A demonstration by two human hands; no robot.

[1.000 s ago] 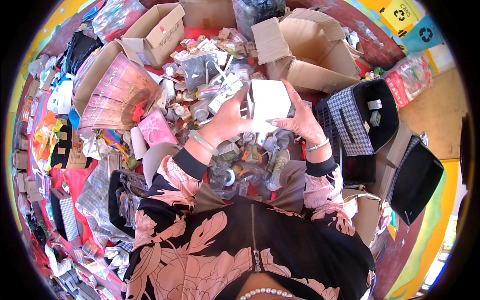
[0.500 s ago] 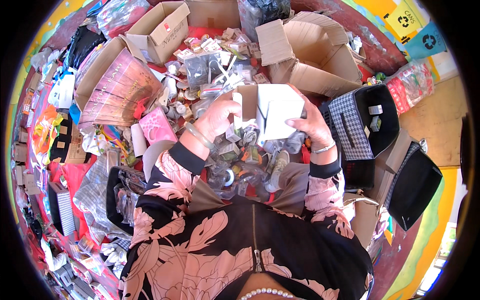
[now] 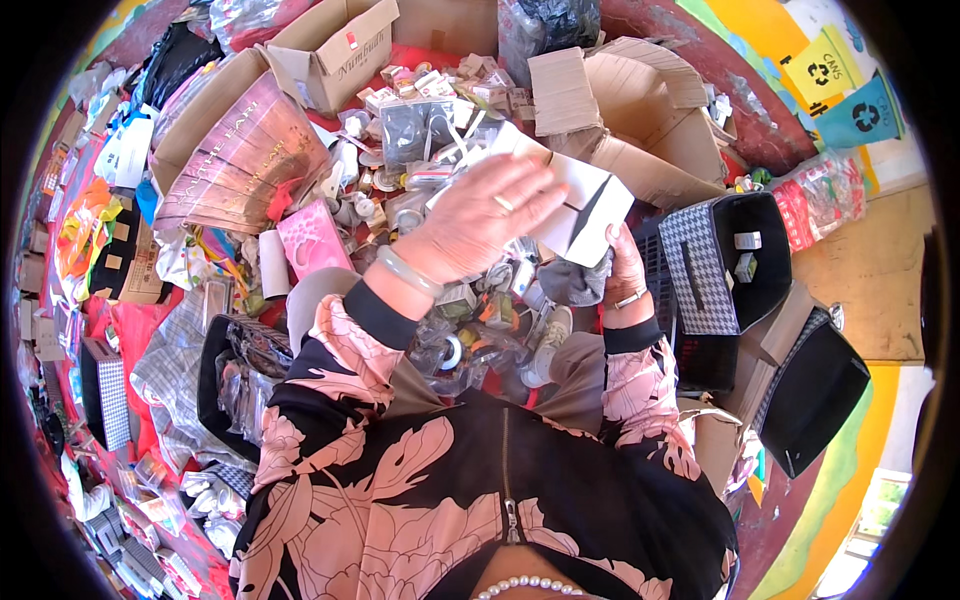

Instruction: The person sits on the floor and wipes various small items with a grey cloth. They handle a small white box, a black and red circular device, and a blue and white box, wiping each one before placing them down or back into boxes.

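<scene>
A white cardboard box [image 3: 592, 222] is tilted in front of me above the pile, with a dark gap between its flaps. My right hand [image 3: 626, 265] grips its right edge, thumb against the white side. My left hand [image 3: 490, 215] lies across the box's left part with fingers stretched out flat, and the palm hides some of the flaps. Just below the box is a crumpled grey cloth-like thing [image 3: 575, 284]. Under my hands lie several small packages and clear plastic wraps [image 3: 490, 318], and a white ring-shaped roll [image 3: 452, 352].
A large open carton [image 3: 650, 120] stands beyond the box. To the right are houndstooth-patterned bins [image 3: 735, 250], one with small boxes inside. A brown printed carton [image 3: 245, 165] and a pink patterned packet [image 3: 315, 238] sit to the left. A black bin [image 3: 240, 385] stands by my left elbow.
My left hand has gone from holding the box's left side to lying flat across its flaps. The box has tilted, and my right hand has shifted slightly lower on its edge.
</scene>
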